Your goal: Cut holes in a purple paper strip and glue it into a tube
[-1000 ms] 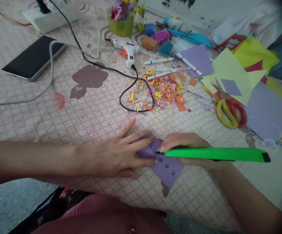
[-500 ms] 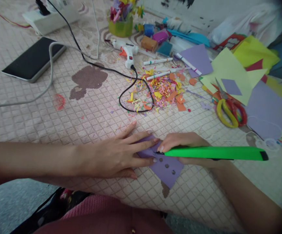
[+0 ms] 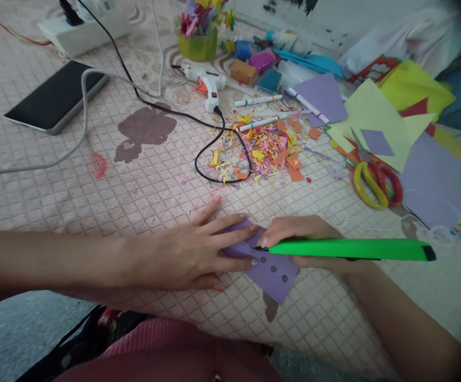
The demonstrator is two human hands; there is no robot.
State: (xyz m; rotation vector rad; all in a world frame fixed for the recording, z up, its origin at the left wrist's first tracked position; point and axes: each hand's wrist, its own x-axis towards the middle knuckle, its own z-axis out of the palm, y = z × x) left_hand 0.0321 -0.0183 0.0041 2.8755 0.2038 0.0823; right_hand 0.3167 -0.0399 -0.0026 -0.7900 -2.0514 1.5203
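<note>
A purple piece of paper [image 3: 272, 281] with several dark round marks lies on the patterned cloth in front of me. My left hand [image 3: 198, 249] rests flat on its left part, fingers spread, covering some of it. From the other side, my right hand [image 3: 297, 231] is closed around a green utility knife [image 3: 345, 249]. The knife's body points off to the right, and its dark front end touches the paper close to my left fingertips. The blade tip is too small to make out.
Beyond my hands lie paper scraps [image 3: 270, 151], a white glue gun [image 3: 208, 85] with a looping black cord, and markers [image 3: 260, 100]. Scissors [image 3: 369, 183] and coloured sheets [image 3: 437, 175] are at right. A black tablet-like device [image 3: 55, 98] and power strip [image 3: 79, 32] are at left.
The purple paper's near corner has shifted very slightly up and to the right. Both hands and the knife keep nearly the same places.
</note>
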